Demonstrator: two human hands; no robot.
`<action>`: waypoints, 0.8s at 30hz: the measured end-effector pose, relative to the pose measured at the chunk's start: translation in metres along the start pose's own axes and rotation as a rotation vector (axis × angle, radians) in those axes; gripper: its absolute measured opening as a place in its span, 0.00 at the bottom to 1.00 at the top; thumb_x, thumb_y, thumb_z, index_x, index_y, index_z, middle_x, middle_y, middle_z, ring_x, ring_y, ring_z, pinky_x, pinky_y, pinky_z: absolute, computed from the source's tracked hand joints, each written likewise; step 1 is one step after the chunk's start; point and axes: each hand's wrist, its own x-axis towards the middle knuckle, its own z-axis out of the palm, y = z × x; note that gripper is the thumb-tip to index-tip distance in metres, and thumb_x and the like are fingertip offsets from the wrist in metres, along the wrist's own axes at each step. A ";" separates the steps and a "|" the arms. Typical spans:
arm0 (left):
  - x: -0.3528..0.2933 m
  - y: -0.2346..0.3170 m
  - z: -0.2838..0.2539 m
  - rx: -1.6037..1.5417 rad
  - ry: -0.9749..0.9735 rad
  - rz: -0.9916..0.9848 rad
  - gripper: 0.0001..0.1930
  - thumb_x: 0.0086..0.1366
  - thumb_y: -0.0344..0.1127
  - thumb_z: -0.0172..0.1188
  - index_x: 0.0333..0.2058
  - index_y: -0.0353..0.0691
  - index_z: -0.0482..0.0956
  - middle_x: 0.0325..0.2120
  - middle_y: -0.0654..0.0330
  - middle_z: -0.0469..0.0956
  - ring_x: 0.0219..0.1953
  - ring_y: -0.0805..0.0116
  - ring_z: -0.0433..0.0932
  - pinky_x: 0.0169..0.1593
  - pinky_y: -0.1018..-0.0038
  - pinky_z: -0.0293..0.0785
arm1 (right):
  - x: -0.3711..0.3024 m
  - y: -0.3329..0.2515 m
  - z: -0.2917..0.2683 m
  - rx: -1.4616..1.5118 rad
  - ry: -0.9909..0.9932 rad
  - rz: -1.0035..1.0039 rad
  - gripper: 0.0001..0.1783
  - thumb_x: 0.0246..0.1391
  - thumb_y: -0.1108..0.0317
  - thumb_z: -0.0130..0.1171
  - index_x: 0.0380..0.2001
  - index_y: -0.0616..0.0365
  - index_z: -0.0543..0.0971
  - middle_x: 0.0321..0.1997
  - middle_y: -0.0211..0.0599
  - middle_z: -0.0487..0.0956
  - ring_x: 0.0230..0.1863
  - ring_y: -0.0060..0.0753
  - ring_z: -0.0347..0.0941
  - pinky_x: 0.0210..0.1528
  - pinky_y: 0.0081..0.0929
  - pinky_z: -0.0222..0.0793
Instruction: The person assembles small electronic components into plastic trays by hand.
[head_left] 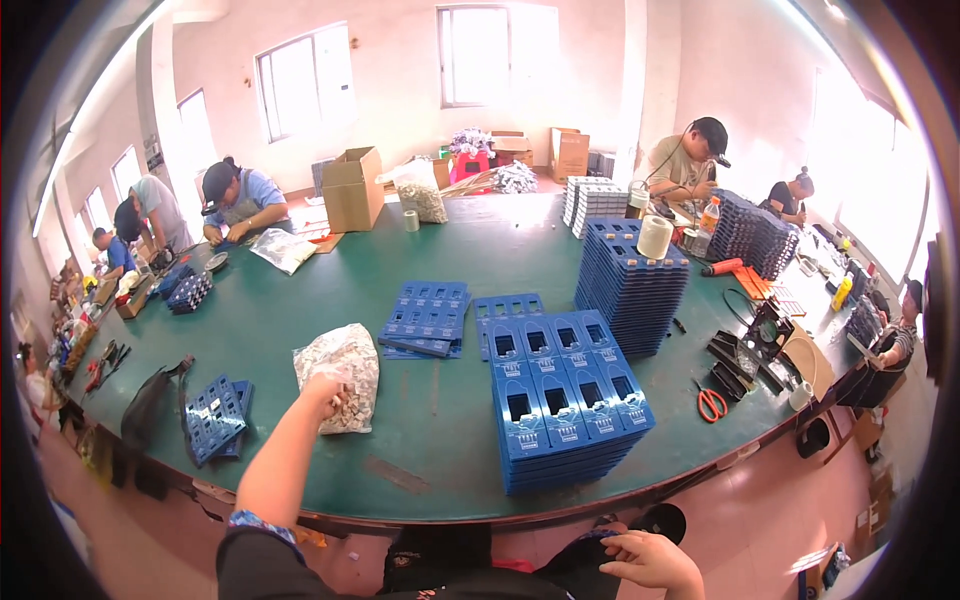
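We figure our bag of small pale bits (355, 402), on the worktop (445, 440) left of the front blue stack (573, 412), is floppy and slippery, best scooped from underneath; our left hand (326, 394) is on it, grip unclear, our right hand (652, 560) half-curled, apparently empty.

Beyond the far edge of the green table (525, 250), a pale pinkish wall (400, 50) carries a window (474, 57) past that edge's middle and another window (305, 82) toward its left. A column (634, 80) stands farther right. Past the near edge lies a pink floor (765, 490). A strip light (53, 183) glows beyond the left end.
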 end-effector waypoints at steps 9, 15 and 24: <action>-0.001 -0.018 0.015 -1.925 -0.108 -0.170 0.11 0.72 0.37 0.41 0.44 0.41 0.72 0.29 0.57 0.72 0.21 0.73 0.67 0.18 0.82 0.64 | 0.012 -0.018 0.007 -0.072 -0.068 -0.069 0.28 0.51 0.53 0.68 0.51 0.61 0.80 0.41 0.40 0.83 0.38 0.32 0.82 0.44 0.24 0.77; 0.028 -0.051 0.015 -0.745 0.014 0.014 0.14 0.70 0.39 0.47 0.48 0.40 0.74 0.33 0.53 0.78 0.27 0.67 0.75 0.23 0.74 0.72 | 0.016 -0.020 0.016 -0.106 -0.137 -0.076 0.29 0.53 0.51 0.67 0.52 0.61 0.79 0.42 0.40 0.83 0.38 0.33 0.81 0.44 0.25 0.76; -0.074 0.004 0.019 0.487 0.295 0.373 0.18 0.70 0.42 0.45 0.42 0.34 0.80 0.42 0.41 0.80 0.47 0.37 0.77 0.53 0.51 0.71 | 0.024 -0.026 0.027 -0.155 -0.250 -0.093 0.31 0.56 0.46 0.60 0.54 0.59 0.77 0.50 0.48 0.80 0.51 0.46 0.77 0.54 0.35 0.71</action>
